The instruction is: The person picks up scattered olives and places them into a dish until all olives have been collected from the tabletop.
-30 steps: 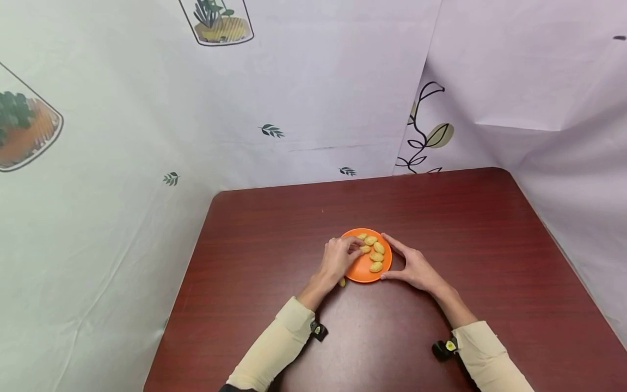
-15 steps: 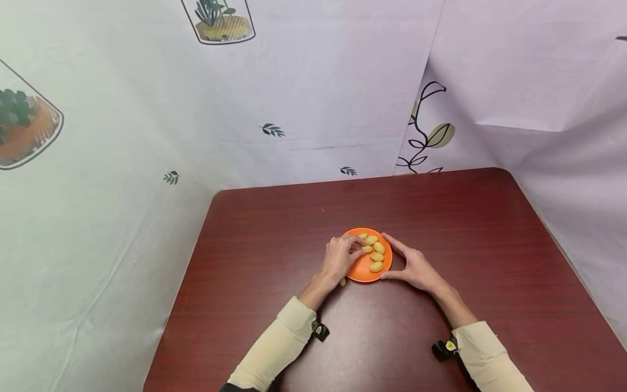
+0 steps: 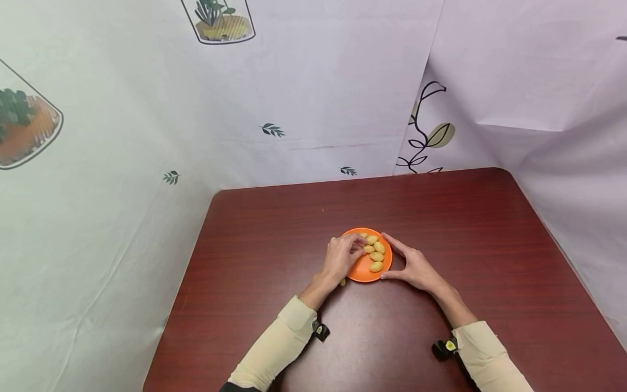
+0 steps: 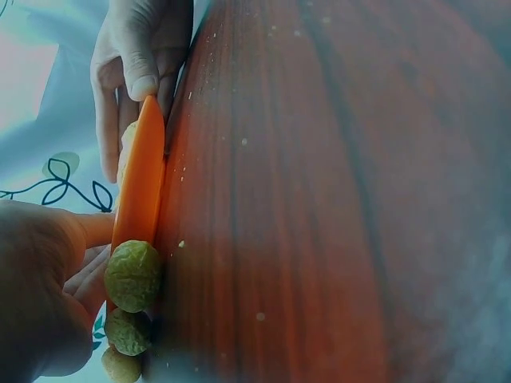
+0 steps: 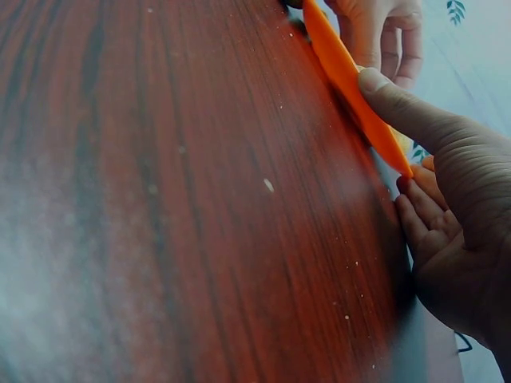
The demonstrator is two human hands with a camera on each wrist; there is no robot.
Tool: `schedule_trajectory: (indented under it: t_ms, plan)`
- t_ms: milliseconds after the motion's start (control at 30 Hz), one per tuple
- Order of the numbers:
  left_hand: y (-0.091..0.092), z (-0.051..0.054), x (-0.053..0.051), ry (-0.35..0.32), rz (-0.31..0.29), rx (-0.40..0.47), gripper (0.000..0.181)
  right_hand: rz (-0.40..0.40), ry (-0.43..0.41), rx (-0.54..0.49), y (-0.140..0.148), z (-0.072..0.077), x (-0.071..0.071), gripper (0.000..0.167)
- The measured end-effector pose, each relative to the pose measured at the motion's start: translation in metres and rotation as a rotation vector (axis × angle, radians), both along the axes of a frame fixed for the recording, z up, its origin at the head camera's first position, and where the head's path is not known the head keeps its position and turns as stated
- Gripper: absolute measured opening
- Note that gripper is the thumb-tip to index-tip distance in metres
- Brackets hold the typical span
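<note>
A small orange plate (image 3: 360, 270) lies on the table, bearing several wrinkled yellow oval pieces (image 3: 376, 267) whose exact kind is unclear. My left hand (image 3: 337, 260) reaches over its left side, thumb and fingertips around one yellow piece (image 3: 369, 249); in the left wrist view the plate's edge hides those fingertips. My right hand (image 3: 416, 268) holds the plate's right side, the thumb at the near rim and a finger at the far rim. In the right wrist view, the thumb and fingertips touch the orange rim (image 5: 351, 76).
Beside the plate, under my left hand and wrist, more wrinkled round pieces (image 4: 133, 275) lie on the dark red wooden table (image 3: 274, 234). Light crumbs dot the tabletop. White printed cloth (image 3: 318, 81) hangs behind the table and along its sides.
My left fingertips and the yellow piece between them have shifted slightly to the right on the plate. My right hand and the plate stay nearly in place.
</note>
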State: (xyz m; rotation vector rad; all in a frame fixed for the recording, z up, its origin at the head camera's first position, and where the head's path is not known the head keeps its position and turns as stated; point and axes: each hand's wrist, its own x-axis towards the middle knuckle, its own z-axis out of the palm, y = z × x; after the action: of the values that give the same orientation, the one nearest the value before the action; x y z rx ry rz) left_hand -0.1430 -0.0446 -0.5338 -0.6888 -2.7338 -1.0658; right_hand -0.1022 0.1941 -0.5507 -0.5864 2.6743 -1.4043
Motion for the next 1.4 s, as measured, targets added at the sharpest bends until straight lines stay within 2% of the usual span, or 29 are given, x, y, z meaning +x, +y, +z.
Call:
schedule_trajectory:
  t_ms: [167, 333, 533, 733, 800, 900, 1067, 1233, 1400]
  plan:
    - [0.000, -0.001, -0.001, 0.002, -0.008, 0.018, 0.020, 0.004, 0.005, 0.007, 0.000, -0.001, -0.001, 0.108]
    - [-0.006, 0.003, -0.001, 0.006, 0.010, -0.002, 0.020, 0.005, 0.000, -0.001, -0.001, -0.001, -0.001, 0.108]
    - [-0.028, 0.010, -0.004, 0.034, 0.052, -0.003, 0.020, 0.005, -0.025, -0.007, 0.000, -0.001, -0.001, 0.109]
    - [-0.055, 0.017, -0.007, 0.094, 0.126, -0.006, 0.020, -0.003, -0.035, 0.000, 0.001, -0.001, -0.001, 0.109]
    - [-0.063, 0.018, -0.008, 0.094, 0.141, 0.003, 0.023, -0.004, -0.037, 0.002, 0.001, -0.001, -0.001, 0.109]
    - [-0.073, 0.018, -0.007, 0.074, 0.140, 0.014, 0.028, -0.004, -0.039, 0.001, 0.001, -0.001, 0.000, 0.109]
    - [-0.084, 0.015, -0.002, 0.015, 0.110, -0.019, 0.039, -0.004, -0.037, -0.002, 0.001, -0.001, 0.000, 0.109]
    - [-0.090, 0.008, 0.004, -0.040, 0.084, -0.047, 0.045, -0.002, -0.036, 0.000, 0.000, -0.002, 0.000, 0.109]
    - [-0.092, 0.004, 0.009, -0.057, 0.080, -0.059, 0.049, -0.008, -0.032, 0.003, 0.000, -0.001, 0.000, 0.109]
